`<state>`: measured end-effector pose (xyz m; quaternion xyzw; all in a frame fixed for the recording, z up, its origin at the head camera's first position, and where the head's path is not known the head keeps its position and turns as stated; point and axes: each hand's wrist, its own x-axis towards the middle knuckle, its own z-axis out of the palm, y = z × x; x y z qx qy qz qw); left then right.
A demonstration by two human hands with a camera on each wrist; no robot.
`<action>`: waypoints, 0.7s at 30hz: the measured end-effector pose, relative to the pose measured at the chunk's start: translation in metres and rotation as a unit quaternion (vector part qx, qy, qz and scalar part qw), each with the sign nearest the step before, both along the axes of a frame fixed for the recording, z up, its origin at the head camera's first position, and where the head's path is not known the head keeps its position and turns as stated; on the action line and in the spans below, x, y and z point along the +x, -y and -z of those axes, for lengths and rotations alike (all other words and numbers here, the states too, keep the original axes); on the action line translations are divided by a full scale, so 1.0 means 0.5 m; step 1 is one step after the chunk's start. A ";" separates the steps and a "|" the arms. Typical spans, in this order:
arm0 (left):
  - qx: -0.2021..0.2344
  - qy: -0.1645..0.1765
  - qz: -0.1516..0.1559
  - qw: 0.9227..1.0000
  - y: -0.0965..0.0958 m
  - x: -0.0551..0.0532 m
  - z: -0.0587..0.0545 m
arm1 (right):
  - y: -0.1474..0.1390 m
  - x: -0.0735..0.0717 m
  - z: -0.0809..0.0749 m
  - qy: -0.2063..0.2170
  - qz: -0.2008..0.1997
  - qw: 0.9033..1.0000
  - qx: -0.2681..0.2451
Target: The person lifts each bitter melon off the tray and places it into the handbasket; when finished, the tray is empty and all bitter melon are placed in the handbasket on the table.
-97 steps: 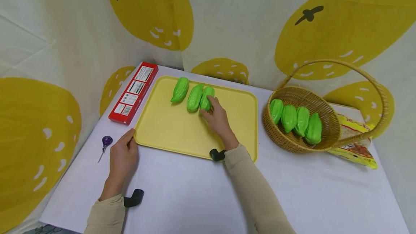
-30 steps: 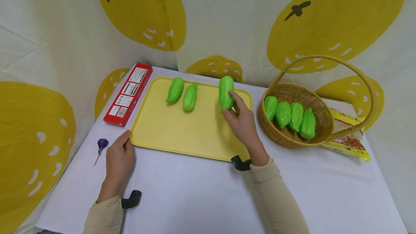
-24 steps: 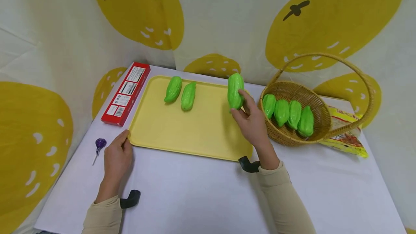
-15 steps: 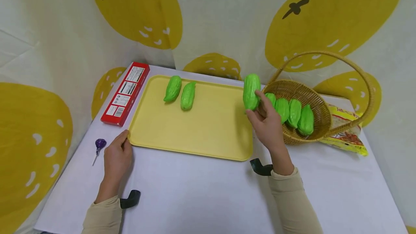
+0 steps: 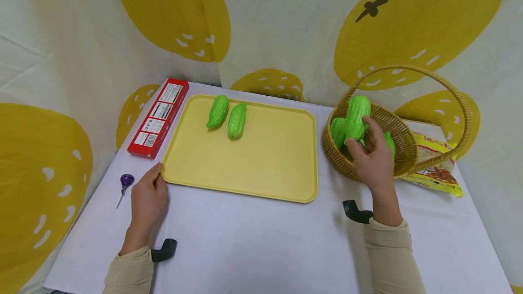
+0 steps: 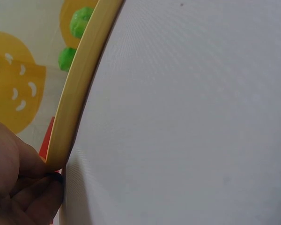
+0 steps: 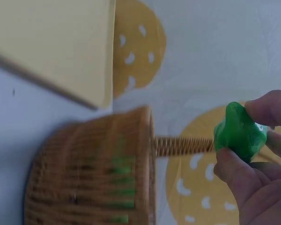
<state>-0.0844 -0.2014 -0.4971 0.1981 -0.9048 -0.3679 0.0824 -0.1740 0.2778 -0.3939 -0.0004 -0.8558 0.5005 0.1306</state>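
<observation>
My right hand (image 5: 375, 160) holds a bright green ribbed gourd (image 5: 357, 117) above the left part of the wicker basket (image 5: 345, 167). In the right wrist view, thumb and fingers grip the gourd (image 7: 241, 133) above the basket's rim (image 7: 145, 164). Several similar gourds lie inside the basket, partly hidden by the hand. My left hand (image 5: 148, 196) pinches the near left corner of the yellow tray (image 5: 241, 167); the left wrist view shows thumb and fingers on the tray's edge (image 6: 75, 103). Two gourds rest near the tray's far side, one left (image 5: 218, 111) and one right (image 5: 236, 120).
A red box (image 5: 158, 119) lies along the tray's left side. A purple lollipop (image 5: 126, 181) is left of my left hand. Behind the basket's right side lies a yellow snack bag (image 5: 437, 171). The basket's tall handle (image 5: 461, 108) arches over it, and a patterned curtain (image 5: 269, 22) hangs behind the table.
The right hand has picked up the third gourd from the tray and carried it rightward over the basket. My left hand stays at the tray's corner.
</observation>
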 end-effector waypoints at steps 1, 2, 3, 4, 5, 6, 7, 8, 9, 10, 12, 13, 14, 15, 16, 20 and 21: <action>0.000 0.001 0.000 1.000 0.000 0.000 -0.001 | -0.011 -0.001 0.000 0.004 0.009 1.000 0.003; -0.001 0.002 0.001 1.000 0.000 0.000 -0.002 | -0.022 -0.001 0.001 0.009 0.019 1.000 0.010; -0.001 0.003 0.001 1.000 0.000 0.000 -0.003 | -0.032 -0.001 0.003 0.017 0.027 0.999 0.015; -0.001 0.004 0.002 1.000 0.001 0.000 -0.004 | -0.042 -0.001 0.004 0.024 0.035 0.999 0.018; -0.001 0.007 0.002 1.000 0.001 0.000 -0.006 | -0.051 0.000 0.006 0.031 0.040 0.998 0.024; 0.000 0.010 0.003 1.000 0.001 -0.001 -0.007 | -0.059 0.001 0.008 0.034 0.042 0.998 0.026; 0.000 0.012 0.002 1.000 0.001 -0.001 -0.007 | -0.066 0.001 0.010 0.038 0.043 0.998 0.028; 0.000 0.015 0.002 1.000 0.001 -0.002 -0.008 | -0.072 0.003 0.012 0.042 0.044 0.998 0.032; 0.001 0.017 0.003 1.000 0.001 -0.002 -0.008 | -0.077 0.005 0.013 0.046 0.044 0.997 0.035; 0.002 0.020 0.003 1.000 0.001 -0.003 -0.007 | -0.082 0.006 0.015 0.046 0.045 0.997 0.034; 0.003 0.020 0.003 1.000 0.001 -0.003 -0.007 | -0.090 0.009 0.017 0.047 0.047 0.997 0.037; 0.003 0.020 0.002 1.000 0.001 -0.003 -0.006 | -0.094 0.011 0.018 0.049 0.050 0.997 0.041; 0.004 0.021 0.002 1.000 0.001 -0.003 -0.005 | -0.097 0.012 0.018 0.050 0.051 0.996 0.047; 0.004 0.022 0.002 1.000 0.000 -0.002 -0.005 | -0.100 0.013 0.019 0.051 0.054 0.996 0.051; 0.004 0.021 0.001 1.000 0.000 -0.002 -0.004 | -0.104 0.013 0.019 0.054 0.056 0.996 0.051; 0.005 0.020 0.001 1.000 0.000 -0.001 -0.004 | -0.119 0.011 0.022 0.072 0.066 0.994 0.057; 0.006 0.019 0.002 1.000 0.000 0.000 -0.004 | -0.124 0.009 0.024 0.081 0.068 0.993 0.057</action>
